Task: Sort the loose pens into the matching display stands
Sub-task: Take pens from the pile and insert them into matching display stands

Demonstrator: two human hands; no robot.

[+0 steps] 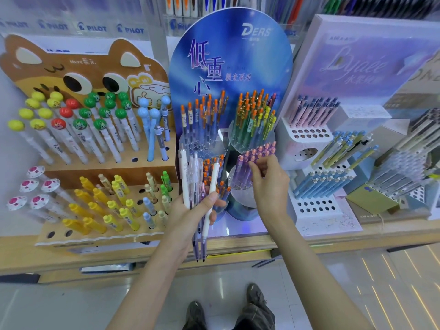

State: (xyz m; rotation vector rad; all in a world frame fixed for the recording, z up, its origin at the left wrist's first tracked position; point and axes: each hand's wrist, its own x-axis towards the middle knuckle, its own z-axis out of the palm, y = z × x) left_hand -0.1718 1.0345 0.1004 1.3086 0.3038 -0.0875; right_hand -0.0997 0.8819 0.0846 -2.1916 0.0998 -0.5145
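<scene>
Shop counter (333, 236): stands mostly stocked. Left hand (190, 213) clutches loose pens (192, 177), several unsorted; right hand (269, 186) pinches purple pen (246, 170) in blue stand (228, 55).

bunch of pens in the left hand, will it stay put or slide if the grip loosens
Likely slippery: the bunch of pens looks like smooth plastic barrels, held only by the left hand near mid-length. They splay at different angles, so they would probably fan apart or drop. Probably light and stiff: thin, straight barrels.
</scene>
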